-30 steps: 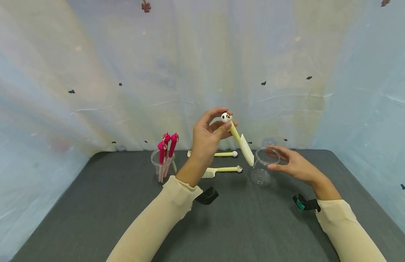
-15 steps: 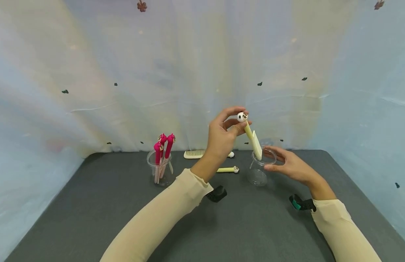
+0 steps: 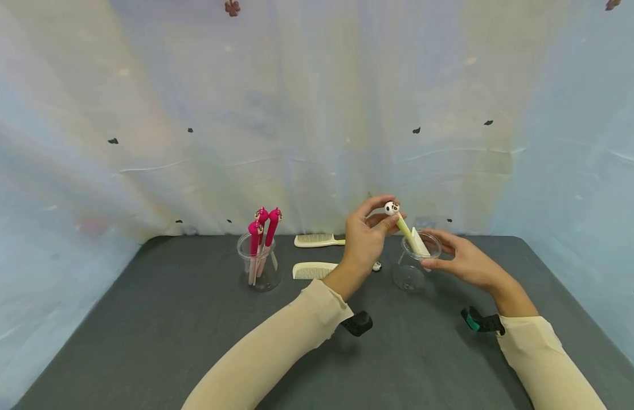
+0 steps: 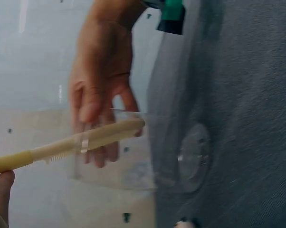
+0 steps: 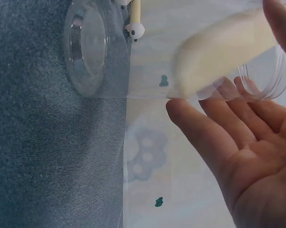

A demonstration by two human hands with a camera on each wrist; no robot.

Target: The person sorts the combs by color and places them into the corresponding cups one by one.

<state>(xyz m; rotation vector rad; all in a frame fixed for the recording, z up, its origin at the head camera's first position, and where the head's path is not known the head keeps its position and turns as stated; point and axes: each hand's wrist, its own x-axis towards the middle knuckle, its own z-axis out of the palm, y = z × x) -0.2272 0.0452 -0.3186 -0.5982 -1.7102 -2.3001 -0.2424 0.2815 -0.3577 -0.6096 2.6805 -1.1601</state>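
In the head view my left hand [image 3: 365, 242] pinches a cream comb [image 3: 405, 229] by its yellow handle, just under the panda-head end. The comb slants down through the mouth of a clear plastic jar [image 3: 409, 278], toothed end inside. In the left wrist view the comb [image 4: 109, 134] shows through the jar wall, its tip well below the rim. My right hand [image 3: 465, 263] holds the jar near its top, thumb on the near side and fingers on the far side. The right wrist view shows these fingers [image 5: 195, 121] against the jar wall.
Two more cream combs, one farther back [image 3: 314, 241] and one nearer [image 3: 313, 270], lie on the dark grey table [image 3: 414, 353], partly behind my left arm. To the left, another clear jar [image 3: 268, 280] holds several pink-handled items [image 3: 270, 225]. A pale curtain [image 3: 296, 114] hangs behind.
My left hand has carried the comb rightward and then down, so its toothed end has gone from beside the jar to inside it. My right hand stays at the jar.
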